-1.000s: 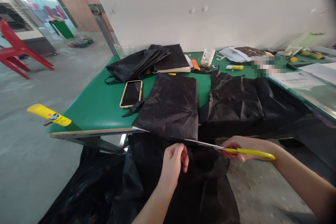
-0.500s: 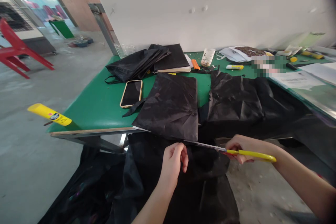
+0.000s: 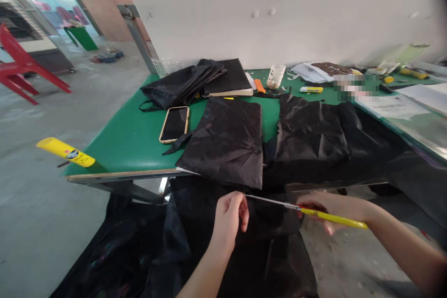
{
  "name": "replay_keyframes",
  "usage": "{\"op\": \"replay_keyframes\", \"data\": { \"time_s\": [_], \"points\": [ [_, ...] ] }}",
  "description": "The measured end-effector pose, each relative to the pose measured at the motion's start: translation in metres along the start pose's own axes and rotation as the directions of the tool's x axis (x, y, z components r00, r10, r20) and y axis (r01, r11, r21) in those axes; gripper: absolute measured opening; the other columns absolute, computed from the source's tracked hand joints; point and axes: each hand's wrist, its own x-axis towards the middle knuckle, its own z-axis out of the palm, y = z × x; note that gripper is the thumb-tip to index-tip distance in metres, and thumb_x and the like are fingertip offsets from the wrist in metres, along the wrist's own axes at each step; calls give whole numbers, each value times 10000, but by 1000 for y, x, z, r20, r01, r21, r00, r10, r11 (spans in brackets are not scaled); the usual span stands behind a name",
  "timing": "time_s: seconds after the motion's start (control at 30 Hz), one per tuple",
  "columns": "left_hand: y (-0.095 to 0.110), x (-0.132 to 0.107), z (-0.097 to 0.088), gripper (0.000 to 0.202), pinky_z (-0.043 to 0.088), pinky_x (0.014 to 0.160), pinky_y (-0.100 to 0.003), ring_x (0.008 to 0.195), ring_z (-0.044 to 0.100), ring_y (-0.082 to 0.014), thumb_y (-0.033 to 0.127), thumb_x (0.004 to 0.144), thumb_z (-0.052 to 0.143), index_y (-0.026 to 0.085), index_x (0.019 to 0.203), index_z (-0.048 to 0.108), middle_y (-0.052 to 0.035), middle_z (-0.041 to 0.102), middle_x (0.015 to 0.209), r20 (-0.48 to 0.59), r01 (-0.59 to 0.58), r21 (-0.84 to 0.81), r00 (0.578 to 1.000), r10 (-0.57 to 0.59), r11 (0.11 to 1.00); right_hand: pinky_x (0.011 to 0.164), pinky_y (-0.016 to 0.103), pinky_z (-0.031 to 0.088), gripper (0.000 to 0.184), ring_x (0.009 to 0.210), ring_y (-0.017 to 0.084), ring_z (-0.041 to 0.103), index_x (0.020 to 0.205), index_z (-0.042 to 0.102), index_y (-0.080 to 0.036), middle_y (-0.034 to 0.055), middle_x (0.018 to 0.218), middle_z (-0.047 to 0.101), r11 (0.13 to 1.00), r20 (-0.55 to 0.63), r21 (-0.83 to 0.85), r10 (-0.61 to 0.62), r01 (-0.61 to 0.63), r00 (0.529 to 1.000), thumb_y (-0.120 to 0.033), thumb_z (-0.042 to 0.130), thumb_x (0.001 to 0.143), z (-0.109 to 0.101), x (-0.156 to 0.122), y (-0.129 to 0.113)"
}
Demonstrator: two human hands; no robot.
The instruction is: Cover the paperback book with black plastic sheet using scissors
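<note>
My left hand is closed, pinching the edge of a black plastic sheet that hangs below the front edge of the green table. My right hand grips the yellow-handled scissors. Their blades point left and reach the fabric right beside my left fingers. A folded black piece lies on the table just above both hands. More black sheet is spread to its right.
A phone lies on the table's left part, a heap of black bags behind it. A cup, an orange cutter, glue sticks and papers sit at the back right. A yellow tube juts out at the left corner. Red chair far left.
My right hand and the scissors have dropped slightly and the blades have edged along the sheet toward my left fingers. My left hand stays in place.
</note>
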Motion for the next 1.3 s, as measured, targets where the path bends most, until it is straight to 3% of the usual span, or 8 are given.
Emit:
{"op": "replay_keyframes", "data": {
  "time_s": [0.13, 0.4, 0.57, 0.8, 1.3],
  "points": [
    [2, -4, 0, 312, 233, 351, -190, 307, 337, -64, 276, 816, 428, 170, 524, 457, 45, 403, 355, 6, 10, 47, 1000, -10, 999, 538, 222, 261, 640, 672, 126, 409, 958, 525, -195, -3, 788, 514, 999, -20, -1, 48, -48, 999, -719, 603, 600, 8, -6, 2],
    [-5, -11, 1, 327, 226, 345, -185, 317, 339, -57, 290, 828, 439, 172, 524, 428, 52, 390, 388, -6, 21, 66, 1000, -20, 998, 570, 234, 305, 681, 677, 128, 407, 1032, 510, -163, 18, 794, 497, 999, -7, 48, 3, -3, 1000, -743, 498, 676, 10, -6, -6],
    [-12, -9, 0, 389, 266, 359, -199, 339, 367, -71, 400, 878, 413, 166, 570, 460, 36, 425, 426, 91, -6, 92, 996, -2, 996, 569, 236, 293, 676, 674, 125, 389, 1044, 521, -160, 18, 795, 482, 1000, 3, 24, -10, 10, 1000, -736, 484, 692, 6, -1, 3],
    [-4, -3, 3, 404, 253, 355, -195, 325, 361, -62, 424, 878, 430, 167, 567, 445, 42, 415, 423, 84, -39, 143, 996, 27, 989, 583, 240, 291, 817, 674, 126, 387, 1044, 520, -158, 17, 801, 479, 998, 4, 47, -43, 42, 999, -838, 440, 598, 2, 3, 5],
    [3, 5, 10, 293, 225, 318, -179, 253, 327, -58, 249, 804, 397, 155, 545, 498, 38, 433, 328, 29, 32, 96, 999, -35, 995, 528, 214, 279, 787, 620, 105, 397, 959, 582, -116, 9, 727, 495, 995, -6, -7, -98, 98, 995, -815, 446, 623, -6, 26, -13]
  ]
}}
